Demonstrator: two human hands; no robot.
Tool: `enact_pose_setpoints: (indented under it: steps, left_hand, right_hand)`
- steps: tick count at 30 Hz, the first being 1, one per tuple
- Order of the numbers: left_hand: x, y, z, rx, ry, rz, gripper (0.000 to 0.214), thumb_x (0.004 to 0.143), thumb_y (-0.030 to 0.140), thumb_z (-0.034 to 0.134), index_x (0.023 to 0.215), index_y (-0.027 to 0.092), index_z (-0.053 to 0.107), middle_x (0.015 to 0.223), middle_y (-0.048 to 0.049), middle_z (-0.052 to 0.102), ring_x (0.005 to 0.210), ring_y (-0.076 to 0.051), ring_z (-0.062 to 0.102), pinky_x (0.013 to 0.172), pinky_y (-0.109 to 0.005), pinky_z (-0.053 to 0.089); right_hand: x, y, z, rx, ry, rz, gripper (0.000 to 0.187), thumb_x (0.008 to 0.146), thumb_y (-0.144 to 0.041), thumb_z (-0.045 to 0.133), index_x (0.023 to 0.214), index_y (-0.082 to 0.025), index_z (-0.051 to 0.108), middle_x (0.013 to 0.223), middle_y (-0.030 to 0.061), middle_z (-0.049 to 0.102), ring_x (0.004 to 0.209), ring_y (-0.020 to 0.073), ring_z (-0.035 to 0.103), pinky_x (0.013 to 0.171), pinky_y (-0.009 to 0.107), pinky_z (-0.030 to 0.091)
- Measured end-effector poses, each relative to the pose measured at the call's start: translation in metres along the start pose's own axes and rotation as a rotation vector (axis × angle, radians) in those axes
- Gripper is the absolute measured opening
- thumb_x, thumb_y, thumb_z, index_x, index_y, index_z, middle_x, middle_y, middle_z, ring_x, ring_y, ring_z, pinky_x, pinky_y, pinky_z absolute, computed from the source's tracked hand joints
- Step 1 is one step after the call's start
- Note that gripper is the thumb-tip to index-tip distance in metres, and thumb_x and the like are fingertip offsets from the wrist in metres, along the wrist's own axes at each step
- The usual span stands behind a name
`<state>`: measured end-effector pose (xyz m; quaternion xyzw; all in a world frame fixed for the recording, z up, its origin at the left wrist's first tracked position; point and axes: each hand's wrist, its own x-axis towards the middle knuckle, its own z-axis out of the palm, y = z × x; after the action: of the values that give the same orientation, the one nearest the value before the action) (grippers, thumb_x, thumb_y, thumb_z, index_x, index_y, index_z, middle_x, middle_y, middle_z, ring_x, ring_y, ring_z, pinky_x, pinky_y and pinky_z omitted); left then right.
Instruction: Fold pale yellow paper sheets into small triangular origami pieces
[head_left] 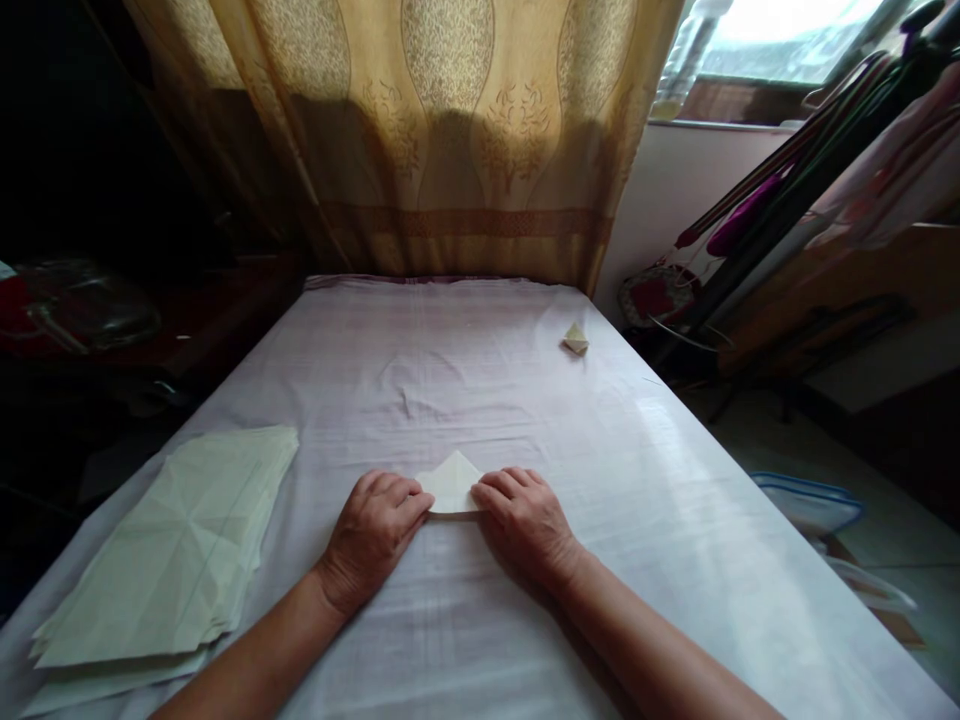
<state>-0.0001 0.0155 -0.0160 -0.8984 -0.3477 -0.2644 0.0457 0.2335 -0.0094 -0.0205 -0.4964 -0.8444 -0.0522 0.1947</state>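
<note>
A folded piece of pale paper [454,484] lies near the middle of the cloth-covered table, its pointed tip facing away from me. My left hand [382,520] grips its left end, thumb along the near edge and fingers curled over the top. At the opposite end, my right hand [529,520] holds the paper in the same manner. Both hands partly hide the paper's ends. To the left lies a stack of creased pale paper sheets [180,550], the top one marked with fold lines meeting at its centre.
A small folded paper shape [575,340] sits toward the table's far right corner. The tablecloth [660,560] is whitish and wrinkled. Behind hangs a patterned yellow curtain [450,150]. On the floor to the right are plastic containers with blue rims [810,500].
</note>
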Motion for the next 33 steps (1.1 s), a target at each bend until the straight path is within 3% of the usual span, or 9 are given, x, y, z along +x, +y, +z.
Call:
enact_pose_setpoints:
  steps: [4,8,17,22,33]
  left_hand:
    - [-0.002,-0.003,0.0,0.0,-0.025,-0.012,0.014,0.095,0.021,0.055,0.098,0.022,0.069,0.089,-0.0025,0.07,0.085,-0.02,0.06,0.086,-0.036,0.041]
    - [-0.002,-0.011,0.0,-0.062,-0.038,-0.067,0.017,0.097,0.025,0.053,0.096,0.023,0.07,0.089,-0.0024,0.07,0.084,-0.019,0.06,0.083,-0.036,0.041]
    - [0.006,-0.022,0.006,-0.176,-0.145,-0.305,0.019,0.092,0.033,0.058,0.079,0.022,0.067,0.091,-0.0026,0.068,0.088,-0.021,0.059,0.081,-0.035,0.043]
    - [0.014,-0.022,0.008,-0.133,-0.176,-0.342,0.017,0.09,0.03,0.059,0.076,0.02,0.063,0.095,-0.0034,0.067,0.092,-0.022,0.059,0.084,-0.037,0.043]
    - [0.023,-0.019,0.009,-0.022,-0.238,-0.374,0.021,0.088,0.031,0.062,0.072,0.019,0.058,0.091,-0.0045,0.065,0.091,-0.024,0.057,0.082,-0.037,0.042]
  right_hand:
    - [-0.008,0.006,-0.004,0.11,-0.044,0.056,0.018,0.09,-0.015,0.057,0.101,-0.023,0.069,0.103,0.0047,0.071,0.091,0.0207,0.06,0.081,0.033,0.045]
    - [-0.013,0.014,-0.003,0.196,0.005,0.086,0.023,0.094,-0.018,0.052,0.105,-0.023,0.071,0.105,0.0056,0.071,0.094,0.021,0.06,0.084,0.034,0.047]
    - [-0.009,0.023,0.009,0.312,0.088,0.246,0.016,0.091,-0.024,0.059,0.081,-0.024,0.072,0.099,0.0033,0.073,0.093,0.0199,0.063,0.084,0.036,0.041]
    - [-0.002,0.018,0.011,0.277,0.111,0.344,0.019,0.089,-0.024,0.061,0.072,-0.022,0.068,0.093,0.0031,0.072,0.09,0.0202,0.062,0.082,0.036,0.038]
    - [0.003,0.014,0.011,0.206,0.101,0.386,0.017,0.085,-0.022,0.065,0.068,-0.021,0.064,0.088,0.0025,0.07,0.087,0.02,0.06,0.079,0.035,0.035]
